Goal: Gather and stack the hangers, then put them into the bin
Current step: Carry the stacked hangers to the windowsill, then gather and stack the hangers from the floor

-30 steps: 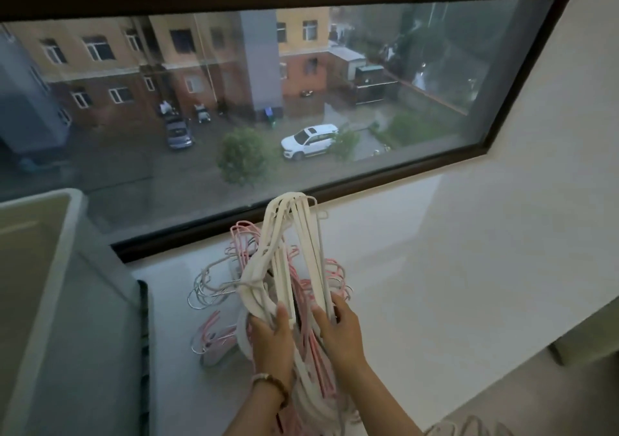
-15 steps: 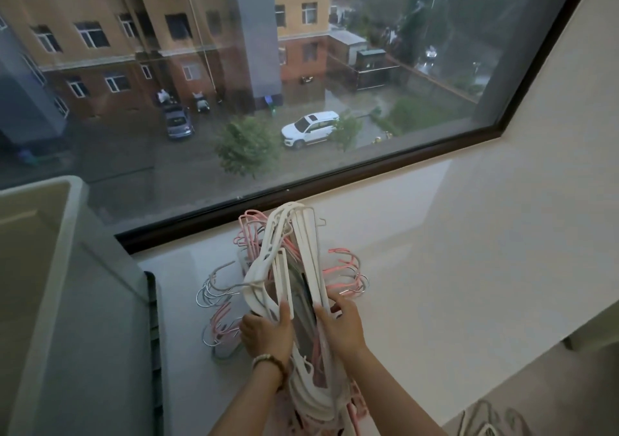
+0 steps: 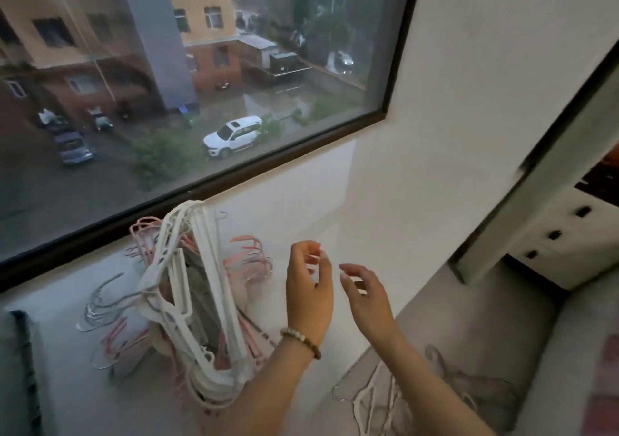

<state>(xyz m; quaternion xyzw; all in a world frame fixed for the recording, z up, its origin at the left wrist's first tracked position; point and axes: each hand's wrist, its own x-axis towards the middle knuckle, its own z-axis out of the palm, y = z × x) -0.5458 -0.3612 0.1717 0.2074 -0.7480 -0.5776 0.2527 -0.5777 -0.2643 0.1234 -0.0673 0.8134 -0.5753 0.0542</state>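
A stack of white and pink hangers [image 3: 187, 288] lies on the white windowsill [image 3: 301, 201], hooks fanning out to both sides. My left hand [image 3: 310, 288], with a bead bracelet on its wrist, hovers just right of the stack with fingers curled and apart, holding nothing. My right hand [image 3: 365, 295] is beside it, also open and empty, above the sill's front edge. More hangers [image 3: 385, 398] lie below on a grey surface at the bottom. The bin shows only as a dark-edged sliver [image 3: 16, 368] at the far left.
A large window [image 3: 167, 83] with a dark frame runs behind the sill. A white side wall [image 3: 469, 117] closes the sill on the right. A grey cushioned surface [image 3: 485, 335] lies below the sill, and a doorway opens at the far right.
Both hands let go of the hanger stack and moved right of it. The stack now rests on the sill. The view swung to the right, so the bin nearly left the frame.
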